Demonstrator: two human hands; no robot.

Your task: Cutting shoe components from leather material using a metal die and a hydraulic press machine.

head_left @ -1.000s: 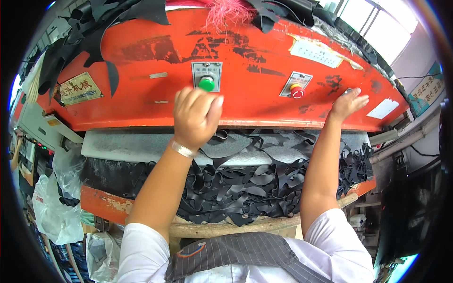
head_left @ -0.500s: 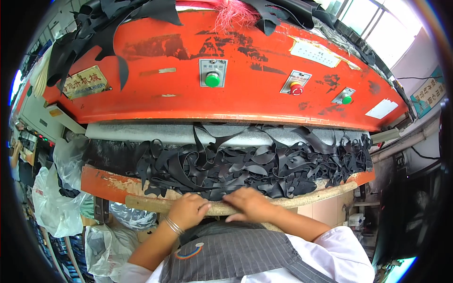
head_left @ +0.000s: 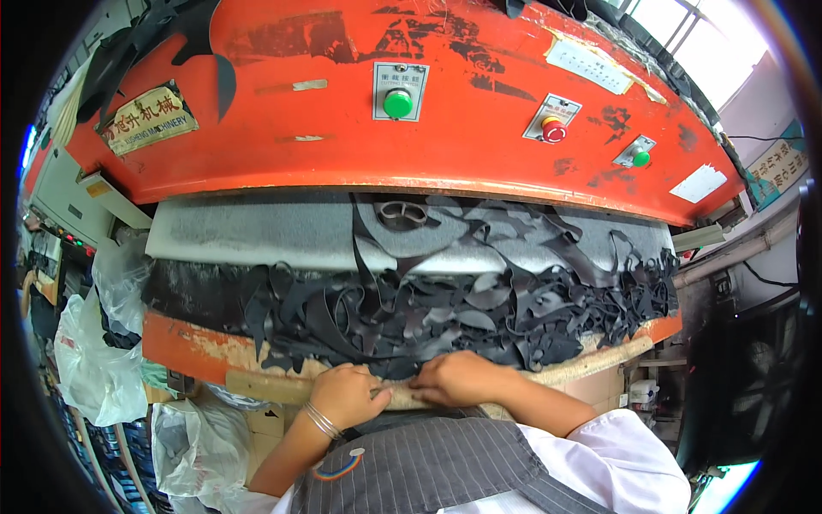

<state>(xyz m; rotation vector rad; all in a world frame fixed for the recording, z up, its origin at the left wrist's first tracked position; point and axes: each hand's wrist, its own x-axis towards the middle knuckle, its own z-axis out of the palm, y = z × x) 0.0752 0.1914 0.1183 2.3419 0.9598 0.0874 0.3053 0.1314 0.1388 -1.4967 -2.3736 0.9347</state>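
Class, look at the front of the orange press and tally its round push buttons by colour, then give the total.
Green buttons: 2, a large one near the middle of the orange press front and a smaller one toward the right.
Red buttons: 1, between the two green ones.
Total: 3

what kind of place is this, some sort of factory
Most likely a factory cutting floor, perhaps for leather or rubber goods. A big worn orange press with a green push button and a red stop button stands over a heap of black offcut strips, and bagged scrap sits alongside.
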